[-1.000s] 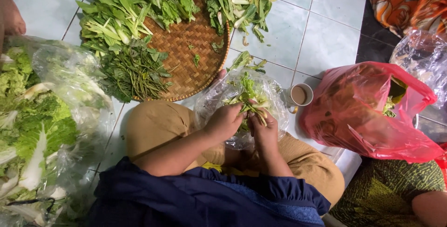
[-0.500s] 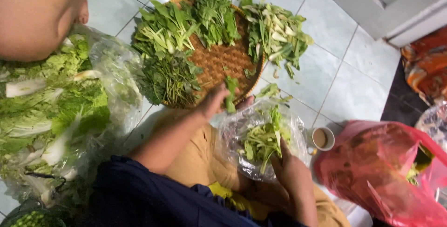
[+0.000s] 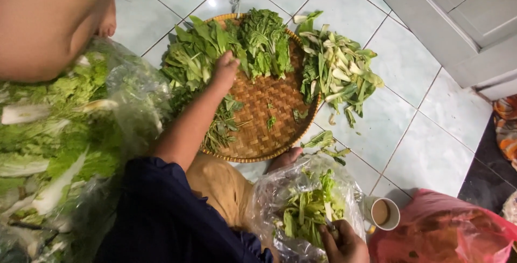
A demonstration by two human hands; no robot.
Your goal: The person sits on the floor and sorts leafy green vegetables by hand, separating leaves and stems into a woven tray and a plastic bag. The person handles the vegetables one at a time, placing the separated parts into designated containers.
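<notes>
My left hand (image 3: pixel 225 64) rests on the leafy greens (image 3: pixel 196 53) at the far left edge of the woven tray (image 3: pixel 269 128), fingers curled on a bunch; my right hand (image 3: pixel 342 241) is closed on a small knife and the clear bag (image 3: pixel 309 209) of cut stems by my knee; leaning risks tipping the cup (image 3: pixel 383 213) beside it, or nicking the bag.

I see a big clear bag of pale cabbage (image 3: pixel 59 150) along the floor's left edge — another person's bare knee (image 3: pixel 48 20) above it. A small cup (image 3: pixel 383 213) stands on the pale tiled floor (image 3: pixel 425 155) just beside a red plastic bag (image 3: pixel 441 233) — a white cabinet (image 3: pixel 458 20) fills the upper right corner.
</notes>
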